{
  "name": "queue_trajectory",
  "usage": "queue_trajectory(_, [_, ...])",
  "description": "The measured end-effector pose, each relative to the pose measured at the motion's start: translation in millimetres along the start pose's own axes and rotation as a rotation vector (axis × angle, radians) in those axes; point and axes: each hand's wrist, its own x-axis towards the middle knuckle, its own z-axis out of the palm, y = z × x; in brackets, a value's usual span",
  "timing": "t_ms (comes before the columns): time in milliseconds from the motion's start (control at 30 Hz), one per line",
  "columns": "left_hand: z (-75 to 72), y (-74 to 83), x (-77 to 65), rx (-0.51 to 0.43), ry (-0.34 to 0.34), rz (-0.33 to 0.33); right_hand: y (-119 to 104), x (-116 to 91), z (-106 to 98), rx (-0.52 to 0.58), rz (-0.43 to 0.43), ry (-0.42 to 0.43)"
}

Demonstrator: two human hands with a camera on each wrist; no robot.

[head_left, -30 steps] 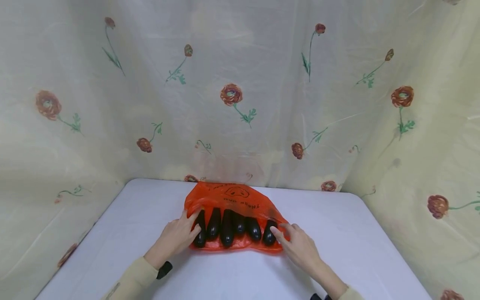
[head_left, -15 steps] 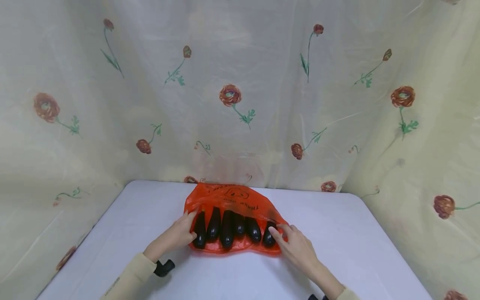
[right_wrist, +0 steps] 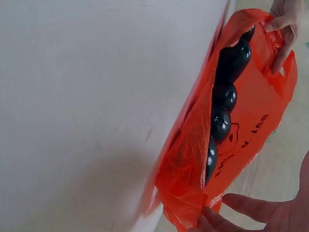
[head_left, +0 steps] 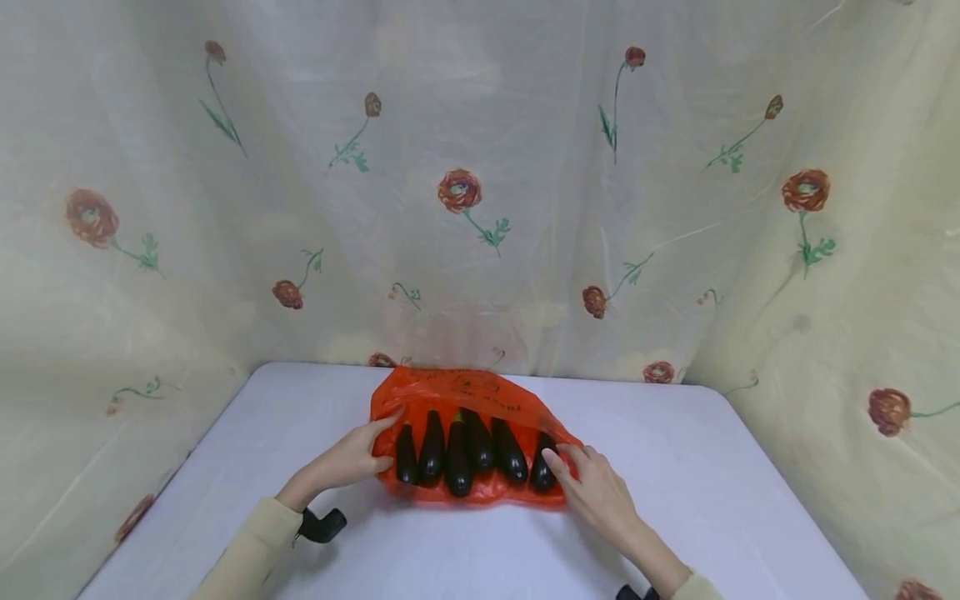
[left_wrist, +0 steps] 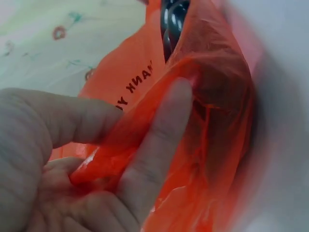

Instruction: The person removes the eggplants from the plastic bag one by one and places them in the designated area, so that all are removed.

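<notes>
Several dark, glossy eggplants [head_left: 459, 467] lie side by side in a red plastic bag [head_left: 480, 392] with black print, its mouth facing the person. At the bag's left side, my left hand [head_left: 345, 457] grips the edge; the left wrist view shows red plastic running between thumb and fingers [left_wrist: 154, 154]. My right hand [head_left: 600, 496] holds the bag's right side, beside the rightmost eggplant. In the right wrist view, thumb and fingers of the right hand [right_wrist: 270, 212] pinch the plastic, and the mouth gapes over the eggplants [right_wrist: 223, 123]. The bag partly hides the eggplants' far ends.
The bag rests on a white table [head_left: 465, 558] toward its far edge. A pale flowered curtain [head_left: 525, 250] hangs behind the table and along both sides. A black device [head_left: 322, 526] is strapped to the left wrist.
My left hand has shifted and turned slightly, drawing the bag's left edge outward. The upper layer has lifted, showing more of the eggplants' far ends. The right hand has barely moved.
</notes>
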Motion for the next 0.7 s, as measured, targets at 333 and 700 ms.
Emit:
queue_trajectory(333, [3.5,8.9,-2.8,-0.049,0.067,-0.082,5.7,7.7,-6.5,0.023,0.016,-0.038])
queue_trajectory(700, [5.3,17.3,-7.6,-0.101,0.071,-0.079,7.9,16.8,-21.7,0.233,0.029,-0.077])
